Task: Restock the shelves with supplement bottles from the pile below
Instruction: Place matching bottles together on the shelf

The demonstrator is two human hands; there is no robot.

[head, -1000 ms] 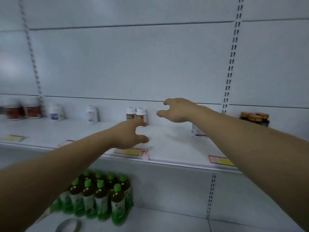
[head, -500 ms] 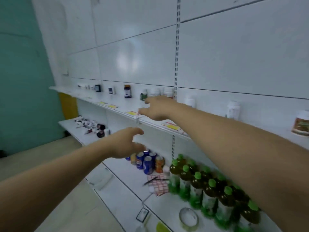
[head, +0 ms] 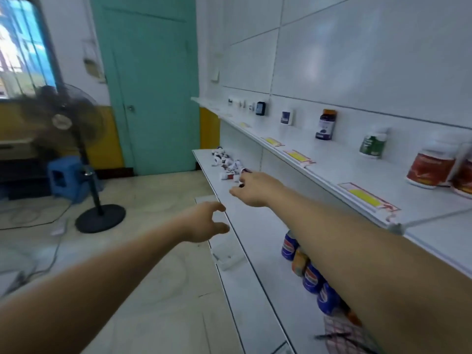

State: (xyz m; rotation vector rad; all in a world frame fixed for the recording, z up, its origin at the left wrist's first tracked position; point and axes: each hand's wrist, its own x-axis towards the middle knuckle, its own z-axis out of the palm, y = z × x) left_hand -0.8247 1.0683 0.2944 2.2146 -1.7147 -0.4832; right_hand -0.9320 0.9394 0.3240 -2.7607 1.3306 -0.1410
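Observation:
A pile of small supplement bottles (head: 227, 164) lies on the far end of the lower white shelf (head: 245, 226). My right hand (head: 251, 189) reaches out over that shelf, fingers loosely spread and holding nothing, just short of the nearest bottles. My left hand (head: 204, 223) hovers lower, off the shelf's front edge, thumb and fingers apart and empty. The upper shelf (head: 344, 172) carries spaced bottles: a dark one (head: 325, 125), a green-labelled one (head: 373, 144) and red-labelled jars (head: 431, 167).
Soda cans (head: 306, 269) stand on the bottom shelf under my right forearm. A standing fan (head: 69, 118) on a round base and a blue stool (head: 65, 177) occupy the floor to the left. A teal door (head: 150, 85) closes the far end.
My view has swung left along the shelving, from the upper shelf to the aisle's end. Both hands have dropped from the upper shelf toward the lower one, the right nearing the bottle pile.

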